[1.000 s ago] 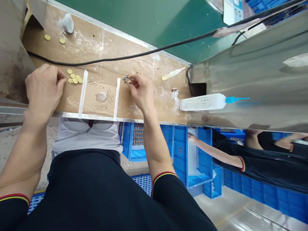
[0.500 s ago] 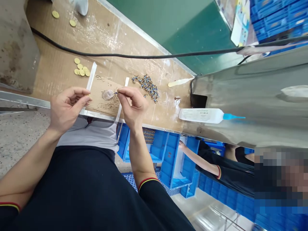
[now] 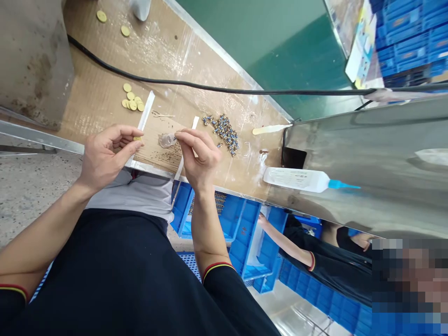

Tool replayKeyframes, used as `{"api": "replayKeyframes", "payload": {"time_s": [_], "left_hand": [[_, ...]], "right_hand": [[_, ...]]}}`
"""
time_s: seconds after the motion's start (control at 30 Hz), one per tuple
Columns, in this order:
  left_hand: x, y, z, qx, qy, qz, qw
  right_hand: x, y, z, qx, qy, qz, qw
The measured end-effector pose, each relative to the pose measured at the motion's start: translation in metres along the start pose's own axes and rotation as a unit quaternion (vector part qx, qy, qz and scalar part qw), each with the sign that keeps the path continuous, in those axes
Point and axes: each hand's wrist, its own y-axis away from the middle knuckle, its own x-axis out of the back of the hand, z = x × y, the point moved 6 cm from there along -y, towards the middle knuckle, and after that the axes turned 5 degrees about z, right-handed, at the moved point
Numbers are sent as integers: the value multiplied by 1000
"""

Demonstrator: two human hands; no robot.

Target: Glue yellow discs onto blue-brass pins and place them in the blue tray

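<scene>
My left hand (image 3: 110,156) is closed over the table's front edge, pinching a round yellow disc (image 3: 137,138) between thumb and fingertips. To its right, my right hand (image 3: 200,156) is closed too, its thumb and forefinger pinching a small dark part (image 3: 175,137) that is mostly hidden. Those fingertips are right beside a small clear plastic cup (image 3: 166,140) on a piece of cardboard (image 3: 159,154). Tiny brown bits lie scattered around the cup. Beyond my right hand is a pile of small blue and brass-coloured parts (image 3: 227,133). Several yellow discs (image 3: 133,104) lie beyond my left hand.
A black cable (image 3: 196,85) crosses the table. At right lie a white bottle (image 3: 297,179) with a blue nozzle and a pale flat stick (image 3: 271,129). Blue crates (image 3: 229,219) stand below the table edge. A co-worker's arm (image 3: 285,242) reaches into one.
The view has shifted, so the table things appear farther right. The yellow disc in my left hand shows more clearly. My right hand remains by the clear cup, still pinching.
</scene>
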Motion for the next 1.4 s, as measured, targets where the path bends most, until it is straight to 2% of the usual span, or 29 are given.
{"api": "replayKeyframes", "payload": {"time_s": [0.13, 0.3, 0.67, 0.9, 1.27, 1.4], "left_hand": [[1, 0, 0, 1, -3, -5, 1000], [1, 0, -1, 2, 4, -14, 1000], [1, 1, 0, 8, 1, -21, 1000], [2, 1, 0, 4, -1, -17, 1000], [2, 0, 2, 1, 9, -25, 1000], [1, 0, 3, -1, 28, -29, 999]], "right_hand": [[0, -3, -3, 13, 18, 1, 1000], [2, -4, -2, -16, 14, 1, 1000], [2, -4, -1, -35, -2, -4, 999], [9, -7, -10, -17, 32, -1, 999], [10, -9, -11, -25, -4, -10, 1000], [12, -8, -8, -26, -14, 13, 999]]}}
